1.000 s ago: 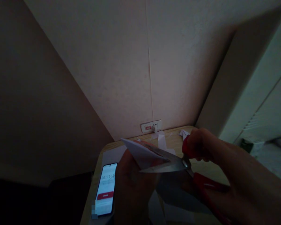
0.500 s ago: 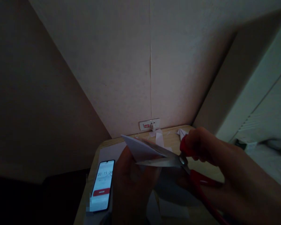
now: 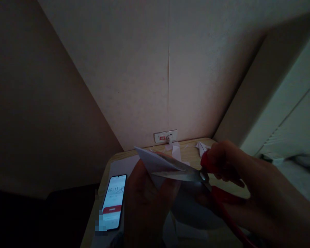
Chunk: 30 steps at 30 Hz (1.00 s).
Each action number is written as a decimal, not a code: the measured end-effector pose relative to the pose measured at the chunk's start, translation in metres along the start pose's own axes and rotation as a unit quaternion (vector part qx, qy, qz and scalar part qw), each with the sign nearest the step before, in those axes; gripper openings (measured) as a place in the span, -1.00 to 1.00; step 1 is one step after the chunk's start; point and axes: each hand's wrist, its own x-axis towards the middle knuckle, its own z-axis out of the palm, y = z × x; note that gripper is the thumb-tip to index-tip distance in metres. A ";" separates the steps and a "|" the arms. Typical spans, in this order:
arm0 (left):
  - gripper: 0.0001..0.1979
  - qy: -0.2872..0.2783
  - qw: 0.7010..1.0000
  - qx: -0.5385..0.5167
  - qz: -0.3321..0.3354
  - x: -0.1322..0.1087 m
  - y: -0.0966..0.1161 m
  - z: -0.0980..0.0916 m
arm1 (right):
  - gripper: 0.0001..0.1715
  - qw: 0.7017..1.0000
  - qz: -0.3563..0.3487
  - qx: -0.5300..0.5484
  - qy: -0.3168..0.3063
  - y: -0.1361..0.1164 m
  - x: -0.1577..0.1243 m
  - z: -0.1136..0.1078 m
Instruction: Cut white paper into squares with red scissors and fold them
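Observation:
My left hand (image 3: 148, 203) is closed on a folded sheet of white paper (image 3: 155, 162), whose pointed corner sticks up to the left. In my right hand (image 3: 250, 186) is a pair of scissors (image 3: 181, 175) with red handles, my thumb and fingers in the loops. The blades are parted, one on each side of the paper's edge, and point left over my left hand. Below the blades, more of the paper hangs down in shadow. My left fingertips are partly hidden behind the paper.
A phone (image 3: 114, 203) showing a timer lies left of my left hand on the small wooden table (image 3: 105, 179). Paper strips (image 3: 176, 152) and a folded paper piece (image 3: 202, 148) lie toward the back. A wall socket (image 3: 165, 136) with a plug sits just above the table's back edge.
The scissor blades have closed slightly on the paper, the lower blade rising toward it. Both hands stay nearly in place, and the view has shifted a little.

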 end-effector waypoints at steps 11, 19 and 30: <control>-0.85 -0.019 0.999 0.025 0.015 0.001 0.005 -0.003 | -0.71 1.000 -0.010 -0.005 0.009 -0.003 0.003 0.002; -0.85 -0.011 1.000 0.012 -0.014 -0.001 0.000 -0.003 | -0.73 0.999 -0.012 0.009 0.028 -0.011 0.009 -0.002; -0.83 -0.039 0.991 0.130 0.009 0.017 -0.010 -0.024 | -0.84 0.981 0.119 0.150 0.034 0.022 0.016 0.002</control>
